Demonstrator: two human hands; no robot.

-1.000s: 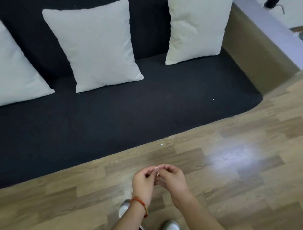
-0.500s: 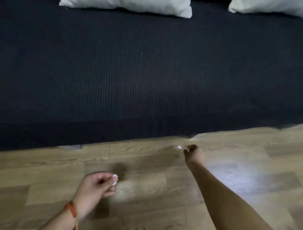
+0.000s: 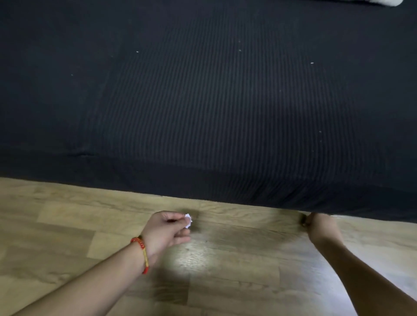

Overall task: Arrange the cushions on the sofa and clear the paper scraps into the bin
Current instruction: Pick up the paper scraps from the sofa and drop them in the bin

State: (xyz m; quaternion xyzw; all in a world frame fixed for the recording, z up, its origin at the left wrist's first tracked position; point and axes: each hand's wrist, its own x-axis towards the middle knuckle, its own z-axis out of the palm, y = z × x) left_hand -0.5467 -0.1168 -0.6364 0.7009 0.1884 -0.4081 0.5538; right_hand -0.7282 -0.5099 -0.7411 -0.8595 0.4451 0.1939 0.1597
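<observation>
My left hand, with a red and yellow thread band on its wrist, hovers just above the wooden floor and pinches a small bunch of white paper scraps between thumb and fingers. My right hand reaches down to the floor right at the lower edge of the black sofa. Its fingertips point down in shadow, and I cannot see whether they hold anything. Tiny white specks lie scattered on the sofa seat. Only a corner of one white cushion shows at the top right.
The wooden plank floor fills the lower part of the view, with a bright glare patch between my arms. The sofa front runs across the whole width. No bin is in view.
I have leaned in closer to the sofa. My right hand has reached the spot at the sofa edge where a small scrap lay; that scrap no longer shows. My left hand still holds its scraps.
</observation>
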